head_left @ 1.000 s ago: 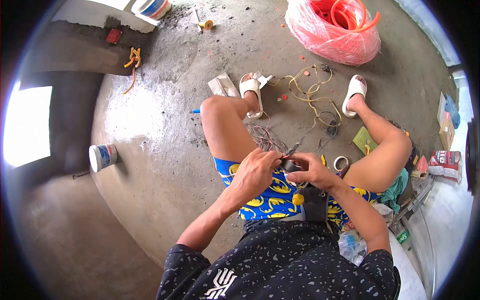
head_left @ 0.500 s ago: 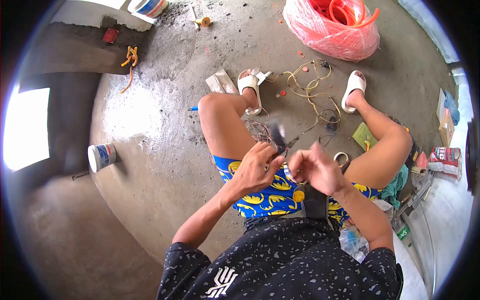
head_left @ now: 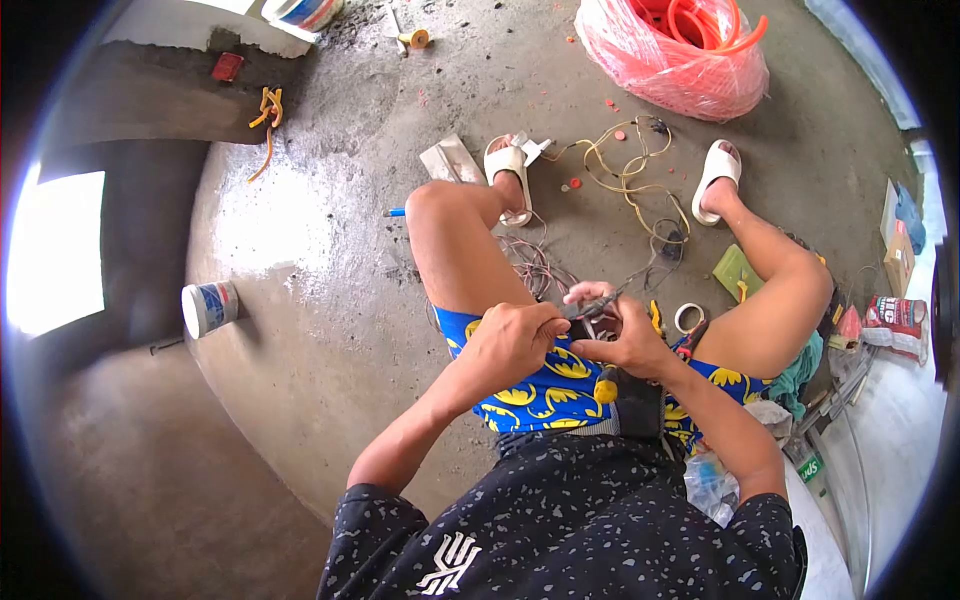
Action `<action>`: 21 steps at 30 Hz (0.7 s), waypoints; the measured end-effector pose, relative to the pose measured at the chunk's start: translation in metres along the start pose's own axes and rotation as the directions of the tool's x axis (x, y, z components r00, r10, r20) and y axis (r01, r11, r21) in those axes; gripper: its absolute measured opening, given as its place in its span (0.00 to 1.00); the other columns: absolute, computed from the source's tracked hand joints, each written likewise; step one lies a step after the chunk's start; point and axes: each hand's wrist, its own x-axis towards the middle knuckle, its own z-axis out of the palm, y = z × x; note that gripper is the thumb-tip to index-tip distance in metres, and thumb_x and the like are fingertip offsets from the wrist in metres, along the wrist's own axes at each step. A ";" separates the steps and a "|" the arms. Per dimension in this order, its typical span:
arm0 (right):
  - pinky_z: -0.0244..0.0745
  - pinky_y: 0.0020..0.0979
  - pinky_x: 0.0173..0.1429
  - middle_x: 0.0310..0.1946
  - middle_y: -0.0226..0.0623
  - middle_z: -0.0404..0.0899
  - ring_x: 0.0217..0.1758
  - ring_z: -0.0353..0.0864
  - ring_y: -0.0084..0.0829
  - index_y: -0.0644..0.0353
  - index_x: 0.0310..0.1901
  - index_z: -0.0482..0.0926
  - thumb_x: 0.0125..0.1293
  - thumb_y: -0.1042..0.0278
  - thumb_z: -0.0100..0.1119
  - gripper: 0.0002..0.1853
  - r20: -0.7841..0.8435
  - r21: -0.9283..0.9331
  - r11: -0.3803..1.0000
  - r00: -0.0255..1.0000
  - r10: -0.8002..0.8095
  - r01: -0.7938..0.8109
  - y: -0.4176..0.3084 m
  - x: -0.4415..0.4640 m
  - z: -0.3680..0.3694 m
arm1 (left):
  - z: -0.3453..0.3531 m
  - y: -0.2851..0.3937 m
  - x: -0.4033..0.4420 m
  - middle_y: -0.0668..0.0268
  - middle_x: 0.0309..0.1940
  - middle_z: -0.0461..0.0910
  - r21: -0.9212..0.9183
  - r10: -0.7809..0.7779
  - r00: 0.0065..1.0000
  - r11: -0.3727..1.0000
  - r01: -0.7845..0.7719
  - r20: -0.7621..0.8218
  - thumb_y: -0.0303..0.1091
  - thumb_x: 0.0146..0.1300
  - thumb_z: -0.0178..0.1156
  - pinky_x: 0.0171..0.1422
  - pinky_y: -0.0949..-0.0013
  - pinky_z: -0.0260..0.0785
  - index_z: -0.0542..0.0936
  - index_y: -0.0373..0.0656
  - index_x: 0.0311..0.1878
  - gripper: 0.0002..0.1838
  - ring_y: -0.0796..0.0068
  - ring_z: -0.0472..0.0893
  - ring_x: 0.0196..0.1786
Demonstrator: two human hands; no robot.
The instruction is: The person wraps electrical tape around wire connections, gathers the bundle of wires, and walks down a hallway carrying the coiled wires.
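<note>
Since the preceding frame, my right hand [head_left: 635,342] has moved in from its raised, separated position to just beside my left hand [head_left: 508,342]. The black item [head_left: 578,328], blurred above the left hand in that frame, is now between the hands, at the center of the frame.

Left hand: thumb and fingers closed, pinching the near edge of the black item. Right hand: fingers curled around the dark cable [head_left: 640,280], thumb below and forefinger above. I cannot tell whether they grip it; the contact area is partly hidden.

The dark cable extends from the hands toward the upper right and meets the looped yellow cable [head_left: 630,190] on the floor [head_left: 330,400]. Thin wires [head_left: 535,265] lie tangled just above the left hand, between the knees. A yellow-tipped item [head_left: 606,387] is positioned below the right hand, against the patterned shorts [head_left: 515,392].

Right of the hands: a white roll [head_left: 689,318], a red-handled tool [head_left: 690,342] and a green flat item [head_left: 736,270]. Upper right: a coil of red tubing [head_left: 690,65] in clear wrap. Left of the frame: a white bucket [head_left: 206,310] on its side. Upper left: a yellow spool [head_left: 415,39].
</note>
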 end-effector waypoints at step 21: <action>0.68 0.24 0.47 0.35 0.29 0.76 0.37 0.73 0.19 0.61 0.33 0.79 0.58 0.64 0.72 0.12 0.115 0.151 0.921 0.932 0.344 -0.359 -0.010 -0.013 0.002 | 0.016 -0.031 0.007 0.63 0.20 0.73 -0.217 0.027 0.993 0.975 -0.052 -0.119 0.37 0.68 0.56 0.31 0.66 0.62 0.77 0.36 0.26 0.16 0.71 0.73 0.26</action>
